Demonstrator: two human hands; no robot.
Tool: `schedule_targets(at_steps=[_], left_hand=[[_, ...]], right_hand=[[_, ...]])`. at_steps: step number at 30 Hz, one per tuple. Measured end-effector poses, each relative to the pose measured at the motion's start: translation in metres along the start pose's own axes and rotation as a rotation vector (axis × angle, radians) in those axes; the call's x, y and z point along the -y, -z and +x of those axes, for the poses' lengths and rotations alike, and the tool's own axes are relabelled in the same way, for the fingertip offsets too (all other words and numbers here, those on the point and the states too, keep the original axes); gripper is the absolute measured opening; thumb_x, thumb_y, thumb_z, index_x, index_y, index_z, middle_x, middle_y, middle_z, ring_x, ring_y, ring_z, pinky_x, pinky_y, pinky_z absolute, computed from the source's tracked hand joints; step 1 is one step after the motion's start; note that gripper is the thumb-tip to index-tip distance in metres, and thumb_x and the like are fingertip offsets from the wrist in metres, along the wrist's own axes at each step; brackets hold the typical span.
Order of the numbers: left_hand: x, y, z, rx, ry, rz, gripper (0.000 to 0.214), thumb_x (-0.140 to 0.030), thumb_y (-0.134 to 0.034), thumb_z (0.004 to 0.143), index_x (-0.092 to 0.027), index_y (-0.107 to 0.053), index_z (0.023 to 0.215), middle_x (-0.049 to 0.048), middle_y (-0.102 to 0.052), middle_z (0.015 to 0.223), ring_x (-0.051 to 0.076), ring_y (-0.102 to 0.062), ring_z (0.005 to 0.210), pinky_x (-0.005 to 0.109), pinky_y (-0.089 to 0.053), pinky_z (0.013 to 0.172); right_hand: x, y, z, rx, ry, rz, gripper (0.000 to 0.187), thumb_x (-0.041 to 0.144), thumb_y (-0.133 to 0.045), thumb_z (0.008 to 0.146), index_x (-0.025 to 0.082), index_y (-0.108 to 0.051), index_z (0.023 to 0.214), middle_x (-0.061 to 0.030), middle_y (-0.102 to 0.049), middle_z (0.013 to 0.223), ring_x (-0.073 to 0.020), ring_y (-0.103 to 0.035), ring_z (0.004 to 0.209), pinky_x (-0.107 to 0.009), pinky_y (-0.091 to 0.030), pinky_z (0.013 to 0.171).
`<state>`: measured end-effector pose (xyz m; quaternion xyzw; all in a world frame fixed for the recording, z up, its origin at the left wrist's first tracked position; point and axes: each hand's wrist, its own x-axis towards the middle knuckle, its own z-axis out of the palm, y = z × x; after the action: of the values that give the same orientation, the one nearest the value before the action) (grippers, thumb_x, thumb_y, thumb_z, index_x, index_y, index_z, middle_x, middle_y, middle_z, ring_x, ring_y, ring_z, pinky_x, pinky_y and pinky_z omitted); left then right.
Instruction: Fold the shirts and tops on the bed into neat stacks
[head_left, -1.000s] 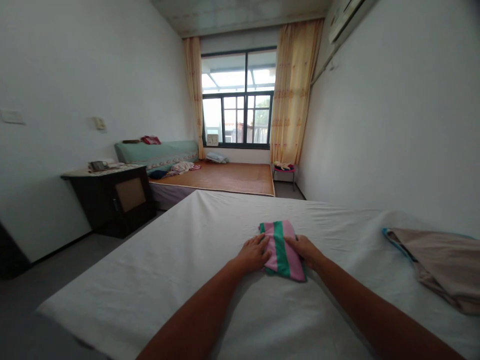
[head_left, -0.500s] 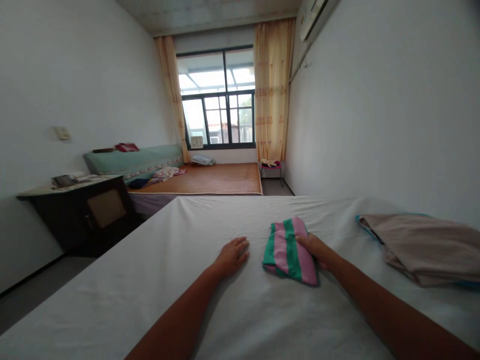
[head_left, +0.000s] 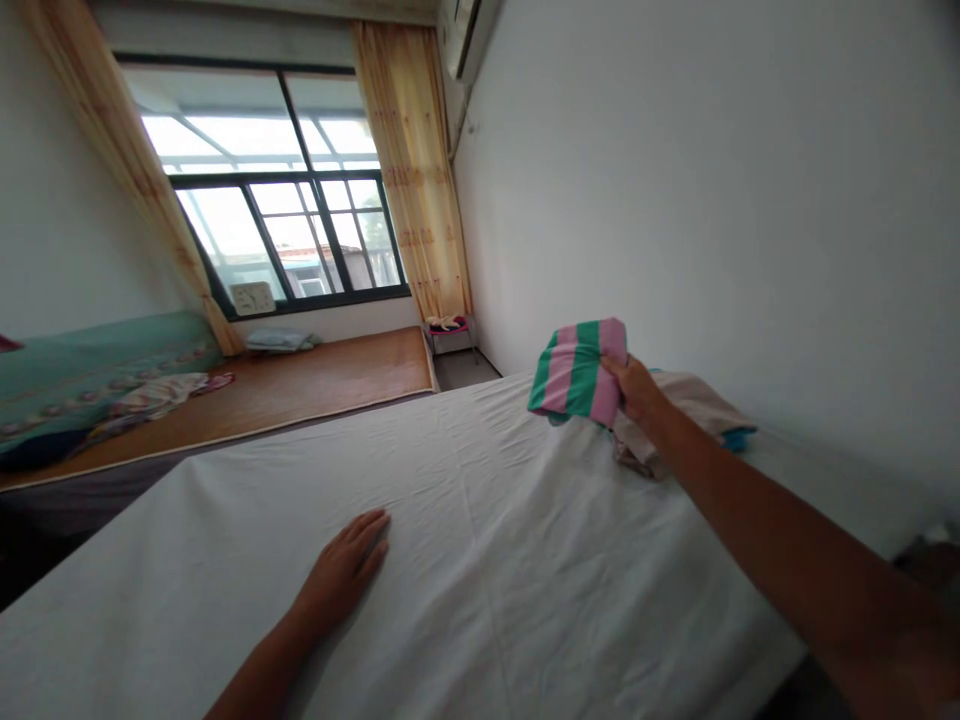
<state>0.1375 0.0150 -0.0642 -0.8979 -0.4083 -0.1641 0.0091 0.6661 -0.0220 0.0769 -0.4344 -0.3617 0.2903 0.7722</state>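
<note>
A folded cloth with pink and green stripes is pinched at its right edge by my right hand. It looks like a garment, though its kind is not clear. Behind it lies a folded beige garment with some blue at its edge, partly covered by my right hand and forearm. My left hand rests flat on the white sheet, fingers stretched out, holding nothing.
Past the sheet's far edge is a bed with a brown mat, with crumpled clothes and a folded pale blue cloth on it. A small stool stands by the curtain. The white wall runs along the right.
My view has turned to the right. My right hand has lifted the striped cloth and carried it toward the beige garment. My left hand stays flat on the sheet.
</note>
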Motion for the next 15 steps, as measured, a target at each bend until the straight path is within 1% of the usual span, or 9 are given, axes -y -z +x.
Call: schedule_targets(at_steps=[2,3,4,6,8,10,12,13,15], left_hand=[[0.000,0.000,0.000,-0.005,-0.005,0.012,0.048,-0.046,-0.037,0.094,-0.021,-0.055,0.131,0.0060,-0.053,0.139,0.022,-0.048,0.128,0.041,-0.038,0.110],[0.001,0.000,0.001,-0.011,-0.010,0.015,0.047,-0.046,-0.038,0.094,-0.022,-0.055,0.131,0.0053,-0.053,0.138,0.022,-0.048,0.128,0.041,-0.038,0.110],[0.001,0.000,0.001,-0.018,-0.014,0.016,0.047,-0.045,-0.038,0.094,-0.023,-0.055,0.131,0.0046,-0.054,0.138,0.021,-0.048,0.128,0.041,-0.038,0.110],[0.001,0.000,0.001,-0.023,-0.018,0.019,0.045,-0.044,-0.038,0.094,-0.024,-0.055,0.131,0.0035,-0.054,0.138,0.021,-0.049,0.128,0.040,-0.038,0.109],[0.001,0.001,0.001,-0.024,-0.018,0.025,0.045,-0.044,-0.038,0.094,-0.024,-0.056,0.131,0.0028,-0.054,0.137,0.020,-0.049,0.127,0.040,-0.039,0.109],[0.001,0.001,0.001,-0.034,-0.013,0.034,0.044,-0.043,-0.039,0.094,-0.026,-0.056,0.130,0.0022,-0.055,0.136,0.020,-0.050,0.126,0.039,-0.040,0.108],[0.001,0.000,0.001,-0.049,-0.006,0.047,0.043,-0.043,-0.039,0.094,-0.026,-0.057,0.130,0.0018,-0.056,0.135,0.020,-0.051,0.125,0.039,-0.041,0.107],[0.001,0.000,0.001,-0.051,-0.003,0.053,0.043,-0.043,-0.039,0.094,-0.026,-0.057,0.129,0.0019,-0.056,0.135,0.020,-0.051,0.125,0.039,-0.041,0.107],[0.001,0.000,0.002,-0.052,0.003,0.065,0.043,-0.043,-0.040,0.094,-0.025,-0.058,0.129,0.0021,-0.057,0.135,0.020,-0.052,0.125,0.039,-0.042,0.107]], right_hand=[[0.011,0.039,0.022,-0.104,0.055,-0.017,0.028,0.024,-0.065,0.068,0.022,-0.060,0.096,0.0008,-0.069,0.079,-0.0158,-0.065,0.069,-0.031,-0.057,0.070],[0.012,0.059,0.029,-0.186,0.074,-0.049,0.027,0.024,-0.062,0.071,0.023,-0.059,0.098,0.0009,-0.069,0.081,-0.0151,-0.065,0.071,-0.030,-0.057,0.071],[0.009,0.078,0.032,-0.262,0.053,-0.110,0.026,0.024,-0.058,0.074,0.023,-0.059,0.100,0.0005,-0.069,0.083,-0.0147,-0.065,0.072,-0.029,-0.056,0.071],[-0.001,0.113,0.029,-0.325,-0.116,-0.284,0.024,0.024,-0.055,0.078,0.023,-0.059,0.102,-0.0018,-0.070,0.084,-0.0163,-0.066,0.074,-0.031,-0.056,0.069],[-0.012,0.141,0.020,-0.327,-0.235,-0.377,0.024,0.022,-0.059,0.076,0.019,-0.061,0.099,-0.0060,-0.071,0.081,-0.0200,-0.067,0.072,-0.034,-0.056,0.067],[-0.018,0.158,0.014,-0.323,-0.286,-0.419,0.022,0.019,-0.062,0.075,0.017,-0.063,0.097,-0.0083,-0.071,0.077,-0.0219,-0.067,0.070,-0.036,-0.055,0.066],[-0.013,0.165,0.015,-0.309,-0.310,-0.434,0.021,0.019,-0.063,0.075,0.017,-0.063,0.097,-0.0090,-0.071,0.076,-0.0217,-0.067,0.069,-0.036,-0.055,0.066],[-0.006,0.165,0.017,-0.272,-0.321,-0.428,0.021,0.019,-0.063,0.076,0.017,-0.063,0.097,-0.0092,-0.072,0.077,-0.0215,-0.068,0.069,-0.036,-0.056,0.067],[0.011,0.164,0.025,-0.119,-0.347,-0.395,0.021,0.019,-0.062,0.079,0.017,-0.063,0.099,-0.0094,-0.073,0.081,-0.0207,-0.068,0.071,-0.036,-0.056,0.069]])
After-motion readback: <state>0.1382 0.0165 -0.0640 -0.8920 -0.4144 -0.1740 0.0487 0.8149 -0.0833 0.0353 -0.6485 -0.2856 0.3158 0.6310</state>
